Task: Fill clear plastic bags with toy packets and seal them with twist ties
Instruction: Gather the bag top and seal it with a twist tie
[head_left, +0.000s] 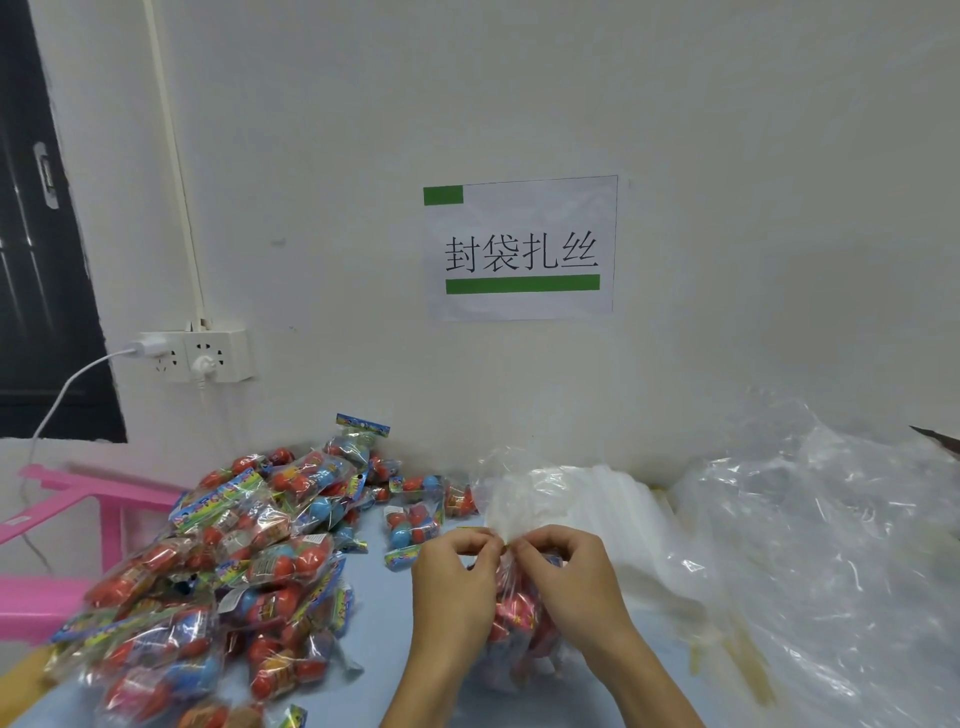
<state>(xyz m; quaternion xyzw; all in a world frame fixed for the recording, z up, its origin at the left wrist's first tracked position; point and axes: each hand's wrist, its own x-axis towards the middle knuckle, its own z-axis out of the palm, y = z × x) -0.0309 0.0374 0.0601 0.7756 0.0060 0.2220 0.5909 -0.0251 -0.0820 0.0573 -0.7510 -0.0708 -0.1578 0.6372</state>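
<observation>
Both hands are pinching the gathered neck of the filled bag (519, 618), which sits upright on the blue surface (384, 649) right in front: left hand (457, 571), right hand (566, 566), fingers curled tight on the plastic. I'd keep that neck bunched snug just above the toy packets (249, 561) while twisting. Can't really make out the tie itself.
</observation>
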